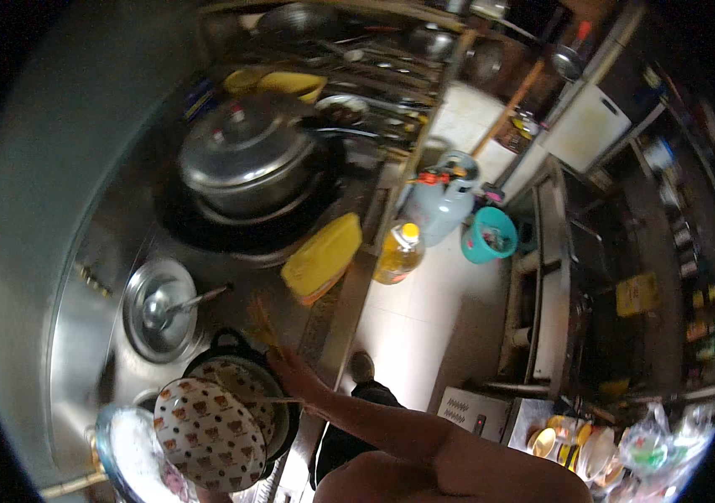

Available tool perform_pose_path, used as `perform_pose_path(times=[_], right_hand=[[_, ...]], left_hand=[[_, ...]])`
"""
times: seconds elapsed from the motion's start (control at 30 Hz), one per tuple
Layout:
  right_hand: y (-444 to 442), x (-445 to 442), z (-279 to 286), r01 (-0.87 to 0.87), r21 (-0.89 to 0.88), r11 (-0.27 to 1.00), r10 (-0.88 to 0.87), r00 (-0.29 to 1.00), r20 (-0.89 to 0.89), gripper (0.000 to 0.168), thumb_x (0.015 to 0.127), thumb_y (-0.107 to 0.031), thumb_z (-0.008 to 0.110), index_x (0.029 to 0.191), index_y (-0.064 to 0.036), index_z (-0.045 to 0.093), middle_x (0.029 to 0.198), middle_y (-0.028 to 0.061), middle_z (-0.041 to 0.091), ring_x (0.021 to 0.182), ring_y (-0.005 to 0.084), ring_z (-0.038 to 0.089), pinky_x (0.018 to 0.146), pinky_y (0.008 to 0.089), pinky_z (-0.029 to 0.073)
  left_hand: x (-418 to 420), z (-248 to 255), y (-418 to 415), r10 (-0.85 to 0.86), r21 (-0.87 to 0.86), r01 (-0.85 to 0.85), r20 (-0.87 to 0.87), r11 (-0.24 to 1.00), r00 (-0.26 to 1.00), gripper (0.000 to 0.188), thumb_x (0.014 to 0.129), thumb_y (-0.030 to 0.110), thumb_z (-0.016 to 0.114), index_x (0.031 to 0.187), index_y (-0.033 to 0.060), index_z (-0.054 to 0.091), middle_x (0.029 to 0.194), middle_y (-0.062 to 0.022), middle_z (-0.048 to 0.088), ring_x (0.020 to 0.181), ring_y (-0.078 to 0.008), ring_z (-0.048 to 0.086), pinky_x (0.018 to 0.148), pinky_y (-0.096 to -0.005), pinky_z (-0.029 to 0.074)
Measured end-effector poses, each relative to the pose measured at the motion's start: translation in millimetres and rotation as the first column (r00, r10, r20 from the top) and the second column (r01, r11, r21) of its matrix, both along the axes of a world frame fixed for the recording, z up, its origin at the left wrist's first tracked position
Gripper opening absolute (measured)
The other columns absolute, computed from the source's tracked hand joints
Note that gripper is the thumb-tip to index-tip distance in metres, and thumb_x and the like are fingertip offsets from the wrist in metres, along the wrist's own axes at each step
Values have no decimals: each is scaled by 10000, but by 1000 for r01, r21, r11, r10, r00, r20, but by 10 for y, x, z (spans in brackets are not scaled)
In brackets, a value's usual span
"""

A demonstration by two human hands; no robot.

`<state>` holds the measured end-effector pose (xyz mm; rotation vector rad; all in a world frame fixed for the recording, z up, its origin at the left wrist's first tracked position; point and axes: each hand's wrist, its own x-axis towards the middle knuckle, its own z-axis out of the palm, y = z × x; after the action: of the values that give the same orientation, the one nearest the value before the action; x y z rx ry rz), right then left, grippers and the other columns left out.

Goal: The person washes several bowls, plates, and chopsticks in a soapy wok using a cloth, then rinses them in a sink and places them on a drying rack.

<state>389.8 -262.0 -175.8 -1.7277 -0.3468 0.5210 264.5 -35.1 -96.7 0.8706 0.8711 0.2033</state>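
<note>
At the bottom, a white plate with a printed bear pattern (209, 434) is tilted, its lower rim meeting my left hand (212, 497), which is mostly cut off by the picture's edge. Behind the plate stands a black pot (291, 427) with a loop handle. A second bear-patterned dish (238, 375) is partly visible inside it. My right hand (294, 375) is over the pot's right rim, closed around thin yellowish-brown sticks (261, 320), blurred by motion. A pale thin stick (272, 399) also runs from the dish towards this hand; its far end is hidden.
A lidded steel pot (250, 163) sits in a black wok. Nearby are a steel bowl (131, 314) with a ladle (197, 298) and a folded yellow cloth (323, 258). On the floor stand an oil jug (398, 254), a gas cylinder (439, 204) and a teal bucket (486, 245).
</note>
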Motion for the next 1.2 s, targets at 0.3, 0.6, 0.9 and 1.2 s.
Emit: perform_pose_path(times=[0.3,0.6,0.9,1.2], right_hand=[[-1300,287,923,364,392,845,-146,862,-486,486,1124,-441,496,1451,-83,537,1349,113,618,1233,246,582,1053,454,469],[-3259,979,898,548,445,708,-419,834,-360,497,1117,-397,532,1498,-79,503,1281,105,649,1177,201,586,1008,372,496],[-5646,1394,1168,832,355,426,-586,553,-592,482,1116,-361,546,1491,-65,487,1324,113,652,1148,225,638,946,363,536],[-7375,1753,1294,947,317,-55,-802,148,-579,224,1040,-278,711,1162,-97,659,995,12,699,884,126,624,761,313,527]], left_hand=[[816,273,-1218,-319,57,322,-58,945,946,864,951,352,774,1589,31,289,1562,-184,435,1409,-304,475,1175,-479,404],[2015,454,-3069,-608,77,615,-98,785,788,852,954,338,768,1585,26,287,1564,-184,425,1415,-304,464,1180,-472,396],[3208,517,-5007,-854,56,855,-54,515,518,841,958,324,762,1581,20,285,1566,-185,416,1421,-304,452,1186,-465,388],[4718,360,-7147,-997,75,996,56,51,46,829,962,310,756,1577,15,284,1568,-185,406,1427,-305,441,1191,-458,380]])
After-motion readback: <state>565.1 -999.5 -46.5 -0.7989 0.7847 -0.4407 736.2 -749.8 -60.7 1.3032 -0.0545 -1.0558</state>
